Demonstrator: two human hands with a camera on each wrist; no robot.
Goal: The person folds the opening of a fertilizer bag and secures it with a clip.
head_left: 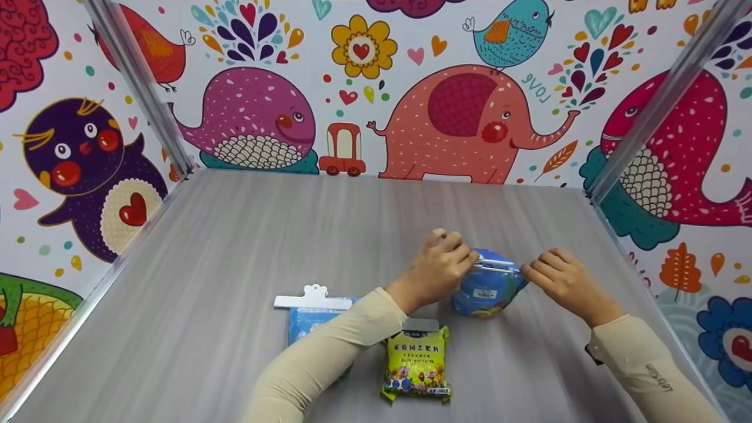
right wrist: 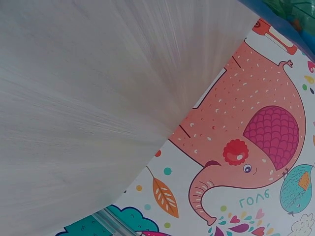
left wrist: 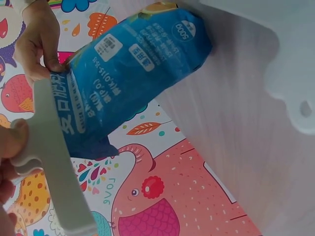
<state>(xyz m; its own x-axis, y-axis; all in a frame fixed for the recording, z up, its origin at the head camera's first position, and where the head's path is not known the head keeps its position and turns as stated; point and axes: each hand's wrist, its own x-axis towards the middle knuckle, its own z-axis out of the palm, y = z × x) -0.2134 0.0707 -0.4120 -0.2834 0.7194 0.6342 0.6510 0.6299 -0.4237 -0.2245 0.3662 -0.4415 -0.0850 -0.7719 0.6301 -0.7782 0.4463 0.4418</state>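
Observation:
A blue bag (head_left: 490, 294) with printed white text and a label is held up over the right part of the table. My left hand (head_left: 437, 270) grips a white sealing clip (left wrist: 61, 172), which lies across the bag's top edge in the left wrist view. My right hand (head_left: 561, 282) pinches the top corner at the other end of that edge. In the left wrist view the bag's (left wrist: 128, 64) body slants out from the clip. Only a sliver of blue bag (right wrist: 295, 29) enters the right wrist view, and the right hand is out of sight there.
A yellow-green bag (head_left: 416, 364) with a pale clip (head_left: 422, 324) at its top lies near the front. Left of it, partly hidden by my left sleeve, is another blue bag (head_left: 305, 320) under a white clip (head_left: 314, 302). Cartoon-printed walls (head_left: 352, 88) border the grey table (head_left: 235, 235).

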